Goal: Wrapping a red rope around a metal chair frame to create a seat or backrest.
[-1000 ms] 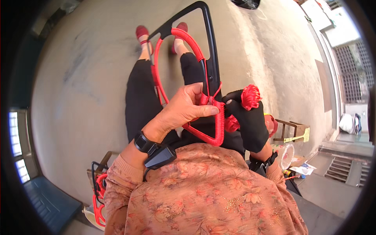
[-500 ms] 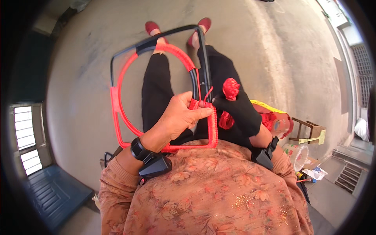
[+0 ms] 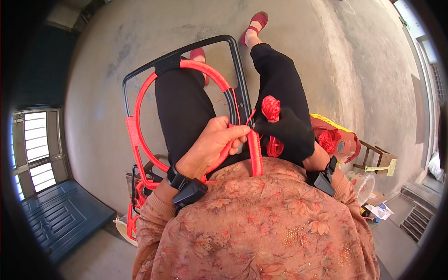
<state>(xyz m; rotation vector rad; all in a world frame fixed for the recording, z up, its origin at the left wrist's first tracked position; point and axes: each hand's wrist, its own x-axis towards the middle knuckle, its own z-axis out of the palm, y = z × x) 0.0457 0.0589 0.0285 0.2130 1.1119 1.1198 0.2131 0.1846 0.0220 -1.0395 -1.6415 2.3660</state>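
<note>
The black frame, with its ring mostly wrapped in red, lies over the person's black trousers. Beside me, so to speak, the left hand is clamped on the frame's wrapped side; the gloved right hand, near it, is closed around a hank of red cord. I'd judge the frame stiff, fairly light, best gripped by its bars; the cord seems soft, perhaps slippery, best held mid-hank.

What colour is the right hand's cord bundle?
The cord bundle is red, clearest in the head view.
</note>
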